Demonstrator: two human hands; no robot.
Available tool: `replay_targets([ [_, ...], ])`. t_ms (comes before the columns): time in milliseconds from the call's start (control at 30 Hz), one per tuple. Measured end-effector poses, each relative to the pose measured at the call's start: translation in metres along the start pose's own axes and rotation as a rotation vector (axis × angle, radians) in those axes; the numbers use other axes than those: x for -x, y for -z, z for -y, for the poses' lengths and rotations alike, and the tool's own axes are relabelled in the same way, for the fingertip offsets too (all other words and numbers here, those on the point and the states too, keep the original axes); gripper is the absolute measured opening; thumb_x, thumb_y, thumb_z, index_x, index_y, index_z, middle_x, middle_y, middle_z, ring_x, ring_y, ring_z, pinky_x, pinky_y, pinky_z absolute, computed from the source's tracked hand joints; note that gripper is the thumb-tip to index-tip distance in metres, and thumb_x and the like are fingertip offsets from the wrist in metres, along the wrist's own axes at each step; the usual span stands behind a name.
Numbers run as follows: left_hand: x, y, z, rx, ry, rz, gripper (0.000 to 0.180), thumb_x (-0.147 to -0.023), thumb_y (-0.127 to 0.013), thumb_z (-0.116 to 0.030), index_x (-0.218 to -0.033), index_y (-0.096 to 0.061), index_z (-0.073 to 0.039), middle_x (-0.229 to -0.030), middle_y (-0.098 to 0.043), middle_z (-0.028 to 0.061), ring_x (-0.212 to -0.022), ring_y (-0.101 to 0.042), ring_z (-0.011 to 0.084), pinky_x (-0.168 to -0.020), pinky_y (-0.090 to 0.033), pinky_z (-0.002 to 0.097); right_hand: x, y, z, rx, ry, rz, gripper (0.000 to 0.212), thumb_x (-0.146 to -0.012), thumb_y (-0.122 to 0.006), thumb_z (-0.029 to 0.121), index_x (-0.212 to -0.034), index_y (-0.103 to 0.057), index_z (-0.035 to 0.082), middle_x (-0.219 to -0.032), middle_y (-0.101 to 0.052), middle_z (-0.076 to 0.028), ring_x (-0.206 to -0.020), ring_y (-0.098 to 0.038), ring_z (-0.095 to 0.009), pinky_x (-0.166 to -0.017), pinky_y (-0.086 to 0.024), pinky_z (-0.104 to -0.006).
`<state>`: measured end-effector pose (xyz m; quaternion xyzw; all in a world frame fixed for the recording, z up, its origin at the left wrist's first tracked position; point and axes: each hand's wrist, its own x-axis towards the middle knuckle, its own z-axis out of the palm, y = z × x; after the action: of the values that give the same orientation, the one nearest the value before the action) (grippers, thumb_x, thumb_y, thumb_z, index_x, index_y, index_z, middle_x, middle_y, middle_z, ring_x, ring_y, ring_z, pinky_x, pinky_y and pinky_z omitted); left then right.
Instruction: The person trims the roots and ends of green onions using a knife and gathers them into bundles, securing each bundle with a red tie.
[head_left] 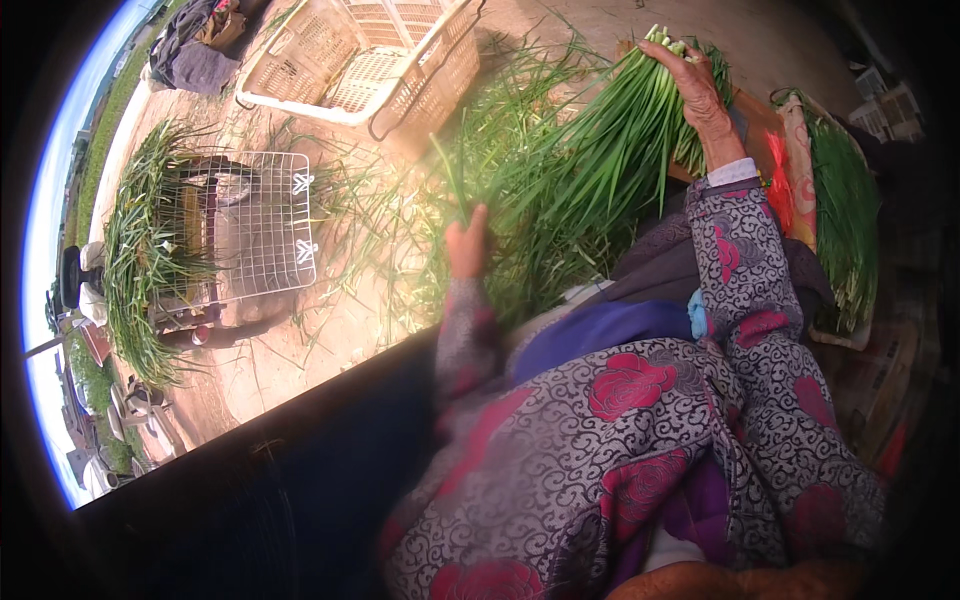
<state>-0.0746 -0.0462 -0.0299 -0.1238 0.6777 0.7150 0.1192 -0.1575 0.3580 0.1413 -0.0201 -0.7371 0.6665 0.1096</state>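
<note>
Bare sandy ground under strong sun carries everything, strewn with loose green blades. Far out to the left of the fingers, a wire mesh basket lies with a heap of cut green stalks curled around its outer side, seemingly piled there to keep them together and off the dirt; beyond it, farther still from the hands, a pale plastic crate lies tilted on the ground. The left hand rises with its fingers pointing away from the body and pressed into the loose leafy end of the bundle of long green stalks, appearing to steady or comb that end; whether those fingers are curled around any blades cannot be told, as glare and the leaves hide them. The bundle slants up and to the right from those fingers, so its pale cut ends lie evenly under the right hand, whose fingers are closed down over the top near those ends, gripping it to hold the stalks in line. Just right of that hand lies a second pile of greens, partly cut off by dark vignetting. The patterned sleeves and lap hide whatever supports the bundle from below.
</note>
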Motion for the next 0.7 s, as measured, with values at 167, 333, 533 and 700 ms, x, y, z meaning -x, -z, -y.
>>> replay_targets([
  [167,0.003,-0.022,-0.009,-0.096,-0.142,0.030,0.036,-0.095,-0.065,-0.036,-0.097,-0.074,-0.001,-0.062,-0.062,0.0058,-0.054,-0.059,0.0153,-0.053,-0.047,0.0324,0.024,-0.026,0.040,-0.041,0.021,0.098,0.030,-0.083,-0.076,0.023,-0.108,-0.071,0.006,-0.098,-0.073,-0.005,-0.085,-0.071,-0.015,-0.082,-0.058,-0.0315],
  [333,0.008,-0.035,-0.004,-0.246,-0.403,-0.030,0.025,-0.097,-0.064,-0.022,-0.111,-0.070,-0.002,-0.082,-0.070,0.0043,-0.066,-0.060,0.0104,-0.058,-0.046,0.0275,0.051,-0.130,0.041,0.089,-0.085,0.398,0.037,-0.083,-0.079,0.025,-0.112,-0.070,0.004,-0.102,-0.072,-0.006,-0.096,-0.064,-0.011,-0.091,-0.050,-0.0299],
  [533,0.026,-0.066,-0.008,-0.425,-0.615,-0.059,0.022,-0.095,-0.060,-0.012,-0.115,-0.069,-0.005,-0.091,-0.074,0.0086,-0.083,-0.068,0.0171,-0.075,-0.052,0.0320,0.058,-0.143,0.002,0.358,-0.008,0.393,0.043,-0.082,-0.080,0.033,-0.111,-0.070,0.002,-0.091,-0.070,-0.002,-0.084,-0.063,-0.008,-0.081,-0.050,-0.0256],
  [700,0.007,-0.050,0.027,-0.203,-0.461,-0.019,0.031,-0.094,-0.057,-0.019,-0.118,-0.067,-0.003,-0.091,-0.072,0.0176,-0.069,-0.068,0.0254,-0.063,-0.053,0.0376,0.053,-0.098,0.064,0.272,-0.084,0.207,0.046,-0.082,-0.079,0.032,-0.116,-0.070,0.001,-0.104,-0.069,-0.005,-0.099,-0.062,-0.012,-0.090,-0.046,-0.0286],
])
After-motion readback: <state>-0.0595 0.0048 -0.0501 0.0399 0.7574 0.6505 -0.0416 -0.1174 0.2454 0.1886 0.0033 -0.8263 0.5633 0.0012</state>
